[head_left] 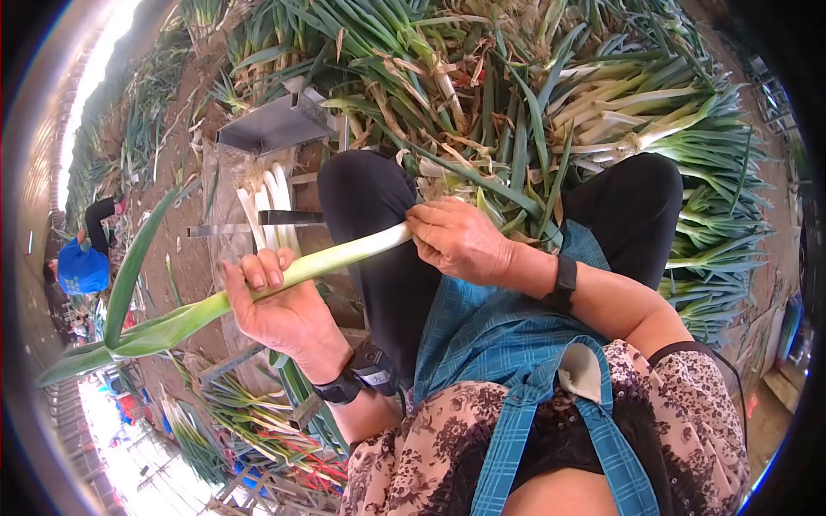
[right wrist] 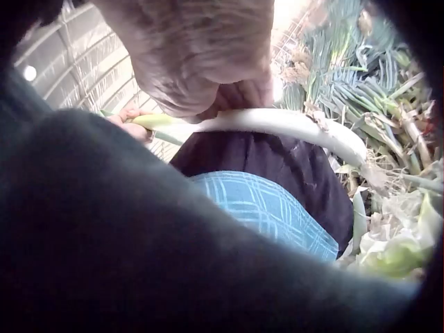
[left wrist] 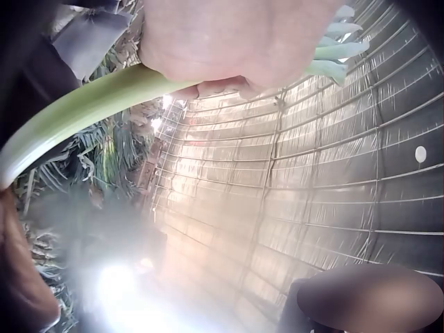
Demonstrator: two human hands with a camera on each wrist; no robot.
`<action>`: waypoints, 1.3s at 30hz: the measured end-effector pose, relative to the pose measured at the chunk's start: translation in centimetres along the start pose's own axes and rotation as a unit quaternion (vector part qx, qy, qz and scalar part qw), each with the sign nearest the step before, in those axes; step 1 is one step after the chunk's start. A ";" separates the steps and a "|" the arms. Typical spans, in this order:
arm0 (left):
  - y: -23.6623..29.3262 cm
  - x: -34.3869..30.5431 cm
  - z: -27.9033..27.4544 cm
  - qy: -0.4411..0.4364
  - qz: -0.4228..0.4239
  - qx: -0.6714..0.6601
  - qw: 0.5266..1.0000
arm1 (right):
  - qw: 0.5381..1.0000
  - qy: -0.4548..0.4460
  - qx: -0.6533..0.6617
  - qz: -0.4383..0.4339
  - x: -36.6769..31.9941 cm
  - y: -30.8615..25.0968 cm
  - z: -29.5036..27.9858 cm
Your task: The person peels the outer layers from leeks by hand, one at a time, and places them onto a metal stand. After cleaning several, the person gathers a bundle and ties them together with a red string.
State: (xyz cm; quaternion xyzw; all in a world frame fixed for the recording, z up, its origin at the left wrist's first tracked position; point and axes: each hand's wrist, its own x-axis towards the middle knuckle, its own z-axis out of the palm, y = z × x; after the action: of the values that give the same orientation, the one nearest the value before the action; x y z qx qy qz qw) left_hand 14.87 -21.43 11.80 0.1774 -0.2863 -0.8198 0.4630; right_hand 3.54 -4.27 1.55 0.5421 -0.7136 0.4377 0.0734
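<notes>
A long green onion (head_left: pixel 346 258) slants across the person's lap in the head view, its green leaves out to the left. The left hand (head_left: pixel 288 314), palm turned up, grips it around the green part of the stalk. Over the knee, the right hand (head_left: pixel 460 241) pinches the white part with thumb and fingers. Seen from the right wrist, the white shank (right wrist: pixel 298 125) runs on past those fingers to a stringy root end (right wrist: pixel 374 179). From the left wrist, the pale green stalk (left wrist: pixel 90 104) passes under the left hand (left wrist: pixel 236 41).
Heaped green onions (head_left: pixel 731 215) lie at the right and beyond the knees. A grey metal tray (head_left: pixel 275 126) stands ahead on the left, near several white stalks (head_left: pixel 280 202) lying across metal bars. Another bundle (head_left: pixel 245 413) is at lower left. A person in blue (head_left: pixel 83 268) is farther off.
</notes>
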 end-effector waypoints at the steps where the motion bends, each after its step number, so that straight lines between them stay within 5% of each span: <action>1: -0.1 0.0 0.1 -0.006 0.003 0.004 1.000 | 1.000 0.002 -0.001 0.000 0.0 0.0 0.2; 7: -0.1 -0.5 0.3 -0.016 0.021 0.023 0.999 | 0.994 0.040 0.067 0.072 -0.3 0.0 0.3; 9: 0.0 -0.8 0.4 -0.014 0.027 0.031 0.999 | 0.957 0.096 0.186 0.200 -0.7 0.7 0.6; 10: -0.1 -0.9 0.5 -0.011 0.032 0.037 0.999 | 0.883 0.074 0.326 0.330 -0.9 0.7 0.0; 11: -0.1 -1.0 0.5 -0.013 0.029 0.036 0.999 | 0.883 0.077 0.323 0.331 -1.2 1.4 -0.4; 13: 0.1 -0.9 0.4 -0.012 0.035 0.051 0.998 | 0.573 0.183 0.634 0.486 -1.1 3.7 -1.2; 14: 0.1 -0.9 0.6 -0.004 0.043 0.056 0.998 | 0.489 0.217 0.657 0.531 -1.2 4.3 -1.7; 15: 0.1 -0.9 0.7 -0.006 0.041 0.055 0.998 | 0.490 0.220 0.657 0.530 -1.9 5.5 -1.2; 17: 0.0 -0.8 0.6 0.019 0.032 0.047 0.998 | 0.416 0.294 0.642 0.573 -4.4 9.0 1.0; 18: 0.2 -0.7 0.6 0.017 0.029 0.047 0.998 | 0.415 0.297 0.641 0.573 -5.3 10.6 1.2; 20: 0.5 -0.7 0.4 0.029 0.018 0.050 0.998 | 0.671 0.245 0.368 0.595 -6.7 12.7 1.3; 21: 0.1 -0.9 0.6 0.030 0.017 0.051 0.998 | 0.671 0.245 0.368 0.596 -6.9 12.9 1.3; 22: -0.6 -1.3 0.8 0.014 -0.009 0.055 0.998 | 0.805 0.218 0.158 0.529 -7.0 13.0 1.4; 23: -1.1 -1.4 0.9 -0.001 -0.035 0.058 0.998 | 0.885 0.177 -0.063 0.426 -7.1 13.3 1.4; 24: -1.4 -1.5 0.9 -0.011 -0.041 0.061 0.997 | 0.910 0.167 -0.096 0.366 -7.5 13.6 1.1; 29: -0.8 -0.7 1.3 0.004 -0.031 0.083 0.996 | 0.864 -0.001 -0.171 0.473 -11.8 16.6 -0.8; 32: -0.2 0.3 1.4 0.005 -0.027 0.085 0.996 | 0.798 -0.094 -0.221 0.553 -13.0 17.1 -1.9; 34: -0.1 0.9 0.6 -0.014 -0.042 0.067 0.997 | 0.913 0.020 0.085 0.398 -10.5 16.0 -2.8; 36: -1.0 1.0 1.1 -0.002 -0.033 0.066 0.997 | 0.855 -0.066 0.296 0.421 -6.4 10.7 -4.8; 39: -2.3 1.1 2.7 0.011 -0.034 0.062 0.997 | 0.916 -0.066 0.268 0.292 -7.7 8.2 -3.7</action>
State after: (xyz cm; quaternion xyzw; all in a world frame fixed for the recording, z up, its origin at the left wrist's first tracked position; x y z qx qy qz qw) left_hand 11.34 -20.62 12.37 0.2245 -0.3255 -0.8138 0.4258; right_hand -1.58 4.06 -5.09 0.3365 -0.6993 0.5776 -0.2534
